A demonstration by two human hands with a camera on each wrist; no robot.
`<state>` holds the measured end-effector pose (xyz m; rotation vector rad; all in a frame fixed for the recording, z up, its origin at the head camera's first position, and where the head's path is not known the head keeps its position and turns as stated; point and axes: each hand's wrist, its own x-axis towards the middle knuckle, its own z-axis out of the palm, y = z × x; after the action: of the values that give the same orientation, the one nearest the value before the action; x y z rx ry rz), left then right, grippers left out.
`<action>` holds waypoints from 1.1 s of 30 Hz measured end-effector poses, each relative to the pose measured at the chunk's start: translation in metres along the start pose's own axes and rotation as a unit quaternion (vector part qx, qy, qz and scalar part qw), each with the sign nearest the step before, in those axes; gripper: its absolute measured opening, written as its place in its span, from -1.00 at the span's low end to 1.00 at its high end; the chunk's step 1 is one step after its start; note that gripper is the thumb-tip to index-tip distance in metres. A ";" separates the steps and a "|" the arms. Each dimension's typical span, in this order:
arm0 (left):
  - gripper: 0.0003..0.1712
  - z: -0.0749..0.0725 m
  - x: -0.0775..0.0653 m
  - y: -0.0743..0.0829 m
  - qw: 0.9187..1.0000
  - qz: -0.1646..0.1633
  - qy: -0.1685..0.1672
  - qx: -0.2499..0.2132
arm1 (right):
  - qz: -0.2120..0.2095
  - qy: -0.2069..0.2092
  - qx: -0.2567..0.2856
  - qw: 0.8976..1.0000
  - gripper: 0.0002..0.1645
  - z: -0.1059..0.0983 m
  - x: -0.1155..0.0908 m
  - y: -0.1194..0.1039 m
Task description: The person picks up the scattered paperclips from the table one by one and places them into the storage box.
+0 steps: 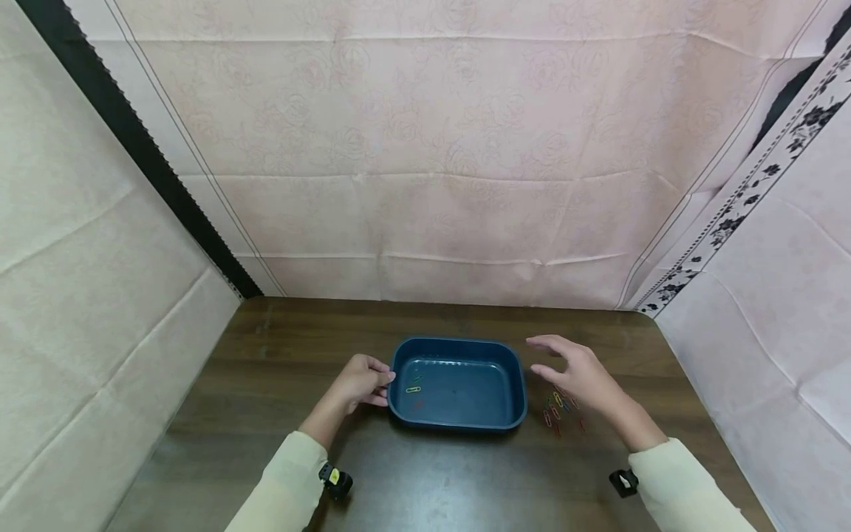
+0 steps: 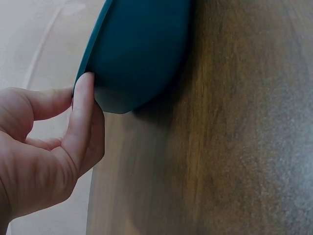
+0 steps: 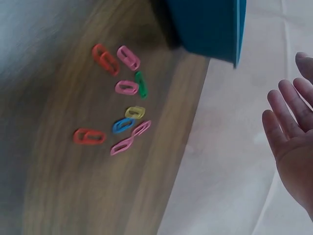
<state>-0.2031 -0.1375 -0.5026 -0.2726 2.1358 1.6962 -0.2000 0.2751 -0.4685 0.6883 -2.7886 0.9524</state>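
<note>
A blue rectangular plastic tray (image 1: 465, 395) sits on the wooden table. My left hand (image 1: 364, 383) pinches its left rim between thumb and fingers, as the left wrist view also shows. Inside, toward the left, lie a yellow paper clip (image 1: 413, 389), a green one and a red one. Several loose paper clips are scattered on the wood to the right of the tray, among them a blue one (image 3: 123, 125), a green one (image 3: 141, 84) and a red one (image 3: 89, 136). My right hand (image 1: 580, 373) hovers near them with its fingers extended and nothing held.
The brown table (image 1: 425, 480) extends on all sides of the tray. Pale patterned cloth (image 1: 425, 148) hangs behind the far edge, with more cloth at left and right. Each wrist wears a small black camera, such as the left camera (image 1: 336, 480).
</note>
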 end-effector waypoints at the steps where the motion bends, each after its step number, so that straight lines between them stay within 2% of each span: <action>1: -0.74 0.000 0.001 0.000 1.000 0.001 0.000 0.000 | 0.003 0.001 -0.001 1.000 -0.48 -0.001 -0.002 0.002; 5: -0.74 0.001 0.002 0.000 1.000 0.001 -0.001 0.002 | 0.018 0.008 -0.006 1.000 -0.49 -0.004 -0.009 0.012; 14: -0.74 0.000 0.003 0.000 1.000 -0.005 -0.002 0.004 | 0.024 0.033 -0.021 0.999 -0.50 0.000 -0.023 0.036; 20: -0.74 0.000 0.003 -0.001 1.000 -0.007 -0.003 0.001 | 0.066 0.021 -0.027 0.997 -0.51 0.006 -0.032 0.052; 33: -0.74 0.001 0.002 0.001 1.000 -0.013 -0.002 0.004 | 0.111 -0.002 -0.058 0.992 -0.62 0.018 -0.035 0.072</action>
<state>-0.2050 -0.1364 -0.5029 -0.2939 2.1275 1.6714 -0.2012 0.3280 -0.5318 0.3712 -2.9405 0.8133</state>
